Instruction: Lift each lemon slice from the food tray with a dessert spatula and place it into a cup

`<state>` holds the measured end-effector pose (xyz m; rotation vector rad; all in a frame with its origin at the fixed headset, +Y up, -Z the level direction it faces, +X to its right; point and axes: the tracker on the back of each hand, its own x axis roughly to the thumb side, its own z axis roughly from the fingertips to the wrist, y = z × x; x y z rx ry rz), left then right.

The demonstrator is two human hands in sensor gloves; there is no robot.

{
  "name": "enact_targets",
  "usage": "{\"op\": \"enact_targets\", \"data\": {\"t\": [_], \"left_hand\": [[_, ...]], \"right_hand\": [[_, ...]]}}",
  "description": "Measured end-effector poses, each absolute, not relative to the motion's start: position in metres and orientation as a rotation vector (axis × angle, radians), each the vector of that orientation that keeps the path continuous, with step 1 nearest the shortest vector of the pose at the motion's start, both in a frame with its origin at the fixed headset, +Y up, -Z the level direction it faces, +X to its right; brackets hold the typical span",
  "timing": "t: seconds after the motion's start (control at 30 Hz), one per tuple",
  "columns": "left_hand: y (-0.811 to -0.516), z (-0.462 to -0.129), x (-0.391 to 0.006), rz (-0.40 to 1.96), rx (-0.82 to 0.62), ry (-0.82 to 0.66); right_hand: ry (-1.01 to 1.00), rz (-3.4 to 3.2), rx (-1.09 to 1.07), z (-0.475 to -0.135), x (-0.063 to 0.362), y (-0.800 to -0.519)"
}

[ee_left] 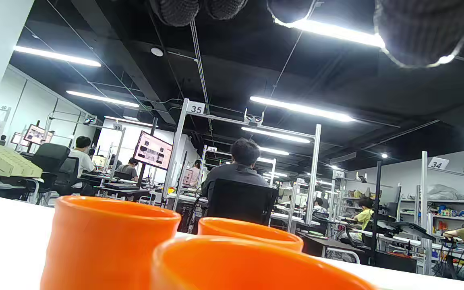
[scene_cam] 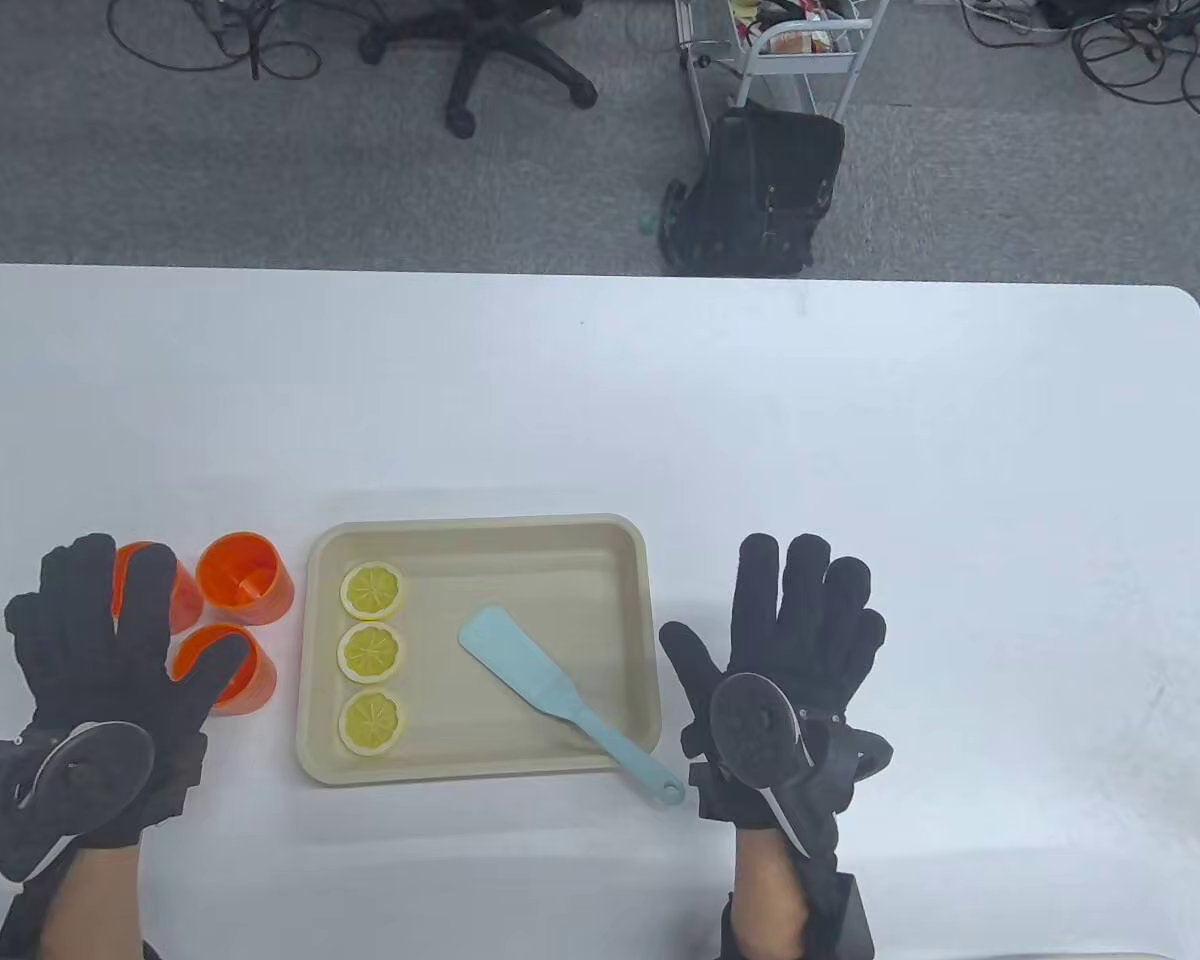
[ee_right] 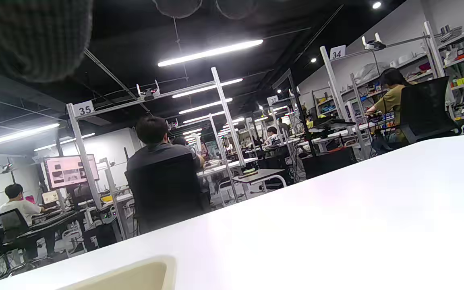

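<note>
A beige tray is set on the white surface, near its front edge. Three lemon slices are laid in a column along the tray's left side: the far slice, the middle slice and the near slice, each just beside the next. A pale blue spatula is laid diagonally in the tray — its blade on the tray floor to the right of the slices, its handle carried over the tray's near right rim, with the looped end on the surface.

Three orange cups are grouped just left of the tray. The back cup is seen upright and in full; the left cup and the front cup are partly covered by the left hand. In the left wrist view the three cup rims are seen close up, and no slice can be made out in them.

The left hand is held flat, palm down, with fingers straight and spread above the cups; nothing is gripped. The right hand is held the same way — flat, fingers straight and a little apart, just right of the tray, with its thumb near the spatula's handle but apart from it. Nothing is held by it. A round tracker is strapped to the back of each hand.

Beyond the surface, a grey carpet, a black bag against a metal cart and an office chair base are seen.
</note>
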<state>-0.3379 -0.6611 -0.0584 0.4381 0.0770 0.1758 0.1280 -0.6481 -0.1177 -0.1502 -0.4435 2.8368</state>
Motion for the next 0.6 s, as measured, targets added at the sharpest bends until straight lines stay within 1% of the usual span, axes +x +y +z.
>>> {"op": "enact_targets", "data": {"t": [0.47,0.6], "left_hand": [[-0.6604,-0.0593,-0.3369,0.177,0.428,0.073],[-0.6598,-0.0592,-0.3379,0.174,0.430,0.081]], "right_hand": [[-0.381,2.834,-0.122,-0.1206,0.1239,-0.6529],[-0.393,2.845,-0.108,-0.1191,0.1214,-0.6503]]}}
